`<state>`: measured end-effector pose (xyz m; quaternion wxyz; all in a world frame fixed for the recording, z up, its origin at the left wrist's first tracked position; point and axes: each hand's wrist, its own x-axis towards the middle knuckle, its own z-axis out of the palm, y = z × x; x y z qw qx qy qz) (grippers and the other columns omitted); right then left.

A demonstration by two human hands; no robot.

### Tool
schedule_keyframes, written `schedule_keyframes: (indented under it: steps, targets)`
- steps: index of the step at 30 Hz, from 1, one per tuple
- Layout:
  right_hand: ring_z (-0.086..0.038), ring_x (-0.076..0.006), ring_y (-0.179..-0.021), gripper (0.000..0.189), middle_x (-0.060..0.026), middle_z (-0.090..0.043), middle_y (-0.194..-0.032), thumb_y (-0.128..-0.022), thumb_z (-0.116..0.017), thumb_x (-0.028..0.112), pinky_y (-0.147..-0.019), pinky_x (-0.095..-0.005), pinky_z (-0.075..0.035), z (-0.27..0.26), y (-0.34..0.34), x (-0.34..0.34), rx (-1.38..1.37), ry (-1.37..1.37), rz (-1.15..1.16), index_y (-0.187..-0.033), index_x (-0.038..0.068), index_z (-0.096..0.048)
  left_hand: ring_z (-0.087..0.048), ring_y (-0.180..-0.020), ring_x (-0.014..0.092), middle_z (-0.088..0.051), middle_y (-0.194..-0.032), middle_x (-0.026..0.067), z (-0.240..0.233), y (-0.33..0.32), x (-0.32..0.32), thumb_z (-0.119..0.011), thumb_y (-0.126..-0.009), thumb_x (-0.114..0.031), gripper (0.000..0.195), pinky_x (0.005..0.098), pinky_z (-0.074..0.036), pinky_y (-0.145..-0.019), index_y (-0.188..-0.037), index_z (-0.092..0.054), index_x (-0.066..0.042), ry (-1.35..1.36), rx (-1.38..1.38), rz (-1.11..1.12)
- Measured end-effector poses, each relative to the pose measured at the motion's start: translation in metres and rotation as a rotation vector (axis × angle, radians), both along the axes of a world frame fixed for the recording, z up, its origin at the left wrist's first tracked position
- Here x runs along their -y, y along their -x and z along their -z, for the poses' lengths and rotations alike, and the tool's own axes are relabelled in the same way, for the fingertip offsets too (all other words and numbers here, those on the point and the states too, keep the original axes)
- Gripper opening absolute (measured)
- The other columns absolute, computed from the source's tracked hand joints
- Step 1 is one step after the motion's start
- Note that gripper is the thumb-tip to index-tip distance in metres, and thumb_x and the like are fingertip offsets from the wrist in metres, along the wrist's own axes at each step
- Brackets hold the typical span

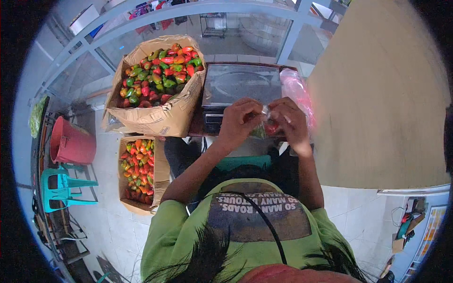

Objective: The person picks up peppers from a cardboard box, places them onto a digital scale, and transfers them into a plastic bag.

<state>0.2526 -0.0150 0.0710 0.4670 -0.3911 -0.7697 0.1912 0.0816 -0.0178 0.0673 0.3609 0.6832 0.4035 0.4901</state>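
Both my hands grip the gathered neck of a clear plastic bag [262, 130], held up over the table's front edge. Something red and green, probably peppers, shows through the plastic. My left hand [240, 118] pinches the neck from the left, and my right hand [289, 115] pinches it from the right. Just beyond them stands a weighing scale [244, 83] with a flat metal platform. A large cardboard box [155, 122] to its left is heaped with red, green and orange peppers [161, 76]. Right of the scale lies a bundle of pink and clear plastic bags [299, 92].
A smaller cardboard box [161, 173] of peppers sits on the tiled floor at my left. Further left are a red bucket [72, 141] and a teal plastic chair [63, 189]. A tall beige panel [378, 116] rises close on my right. Glass panes in a frame [198, 9] stand behind the table.
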Motion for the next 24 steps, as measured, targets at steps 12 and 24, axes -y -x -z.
schedule_keyframes:
  steps: [12, 24]
  targets:
    - [-0.055, -0.0157, -0.070, 0.044, -0.0094, -0.056, -0.083, -0.075, -0.061, 0.030, -0.058, -0.0271, -0.047, 0.066, -0.017, 0.002, -1.094, 0.716, -0.329, -0.106, 0.002, -0.046, -0.055, -0.073, 0.011, -0.060, -0.079, 0.0037, -0.036, -0.031, -0.011, -0.063, -0.072, -0.010, 0.013, 0.0245, -0.044, -0.068, -0.082, -0.060, -0.002, 0.020, 0.173, 0.347]
    - [-0.054, -0.0091, -0.060, 0.014, -0.0004, -0.057, -0.077, -0.086, -0.048, 0.016, -0.044, -0.0185, -0.042, 0.069, 0.020, 0.001, -1.385, 1.105, -0.660, -0.096, 0.007, -0.051, -0.056, -0.065, 0.014, -0.059, -0.075, 0.0074, 0.028, -0.029, -0.030, -0.063, -0.070, -0.006, 0.012, 0.0264, -0.044, -0.060, -0.078, -0.056, 0.001, -0.123, 0.112, -0.239]
